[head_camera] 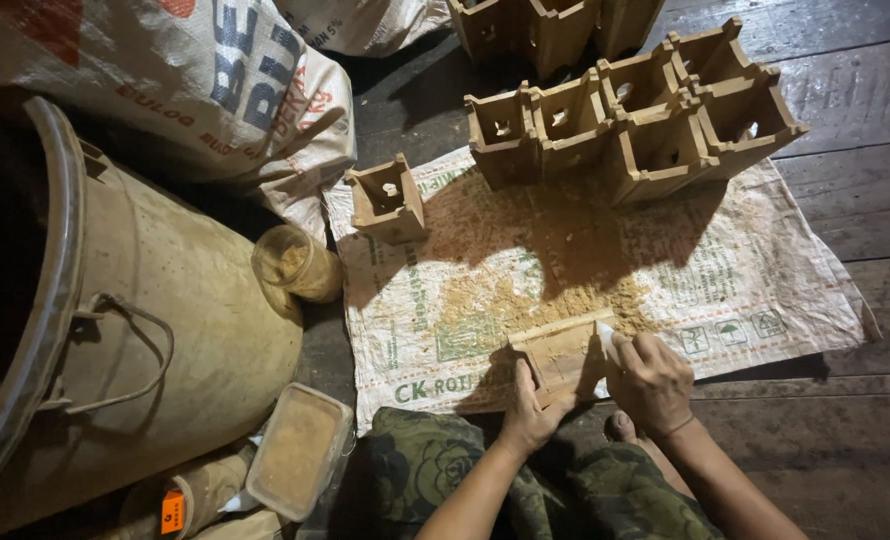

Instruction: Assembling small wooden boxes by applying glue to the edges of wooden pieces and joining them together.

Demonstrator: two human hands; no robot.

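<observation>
My left hand (531,412) grips the near left edge of a small square clay pot (563,358) that lies on a woven sack mat (765,290). My right hand (651,381) rests on the pot's right side and holds a thin pale tool (605,336) against it. Tan clay dust (525,295) is scattered on the mat just beyond the pot. One similar clay pot (388,199) stands alone at the mat's far left corner.
A cluster of several square clay pots (645,120) stands at the far side of the mat. A large drum (145,320) lies at left, with a small jar (295,262) and a plastic tub (299,447) of powder beside it. Filled sacks (195,80) lie behind. Dark floorboards (855,200) surround.
</observation>
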